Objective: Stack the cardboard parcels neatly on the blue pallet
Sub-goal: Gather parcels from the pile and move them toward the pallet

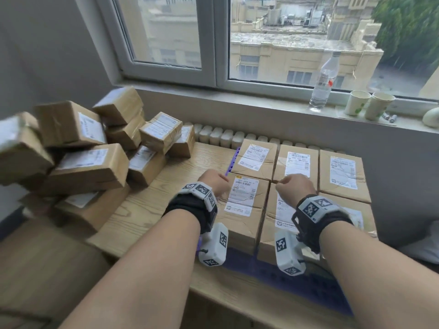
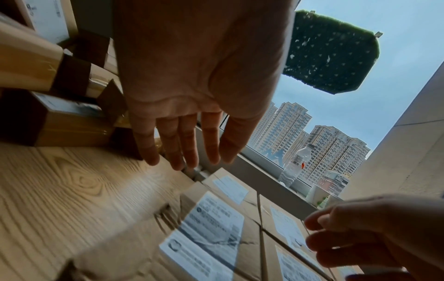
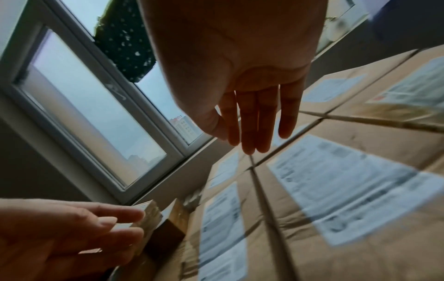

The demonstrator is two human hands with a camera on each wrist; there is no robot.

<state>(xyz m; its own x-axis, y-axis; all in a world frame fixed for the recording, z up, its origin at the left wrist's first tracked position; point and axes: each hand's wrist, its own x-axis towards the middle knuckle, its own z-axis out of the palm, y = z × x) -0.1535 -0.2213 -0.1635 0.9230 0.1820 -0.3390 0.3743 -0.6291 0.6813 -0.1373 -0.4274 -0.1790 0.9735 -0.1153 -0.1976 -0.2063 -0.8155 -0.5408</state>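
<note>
Several labelled cardboard parcels lie flat in two rows on the blue pallet, which rests on the wooden table. A loose heap of more parcels stands at the table's left. My left hand hovers over the left edge of the front-left parcel. My right hand hovers over the seam between the front-left and front-middle parcels. In the wrist views the left hand and the right hand both have straight, relaxed fingers pointing down and hold nothing.
The wooden table shows bare wood between the heap and the pallet. Behind it runs a white radiator under the windowsill, where a plastic water bottle and two paper cups stand.
</note>
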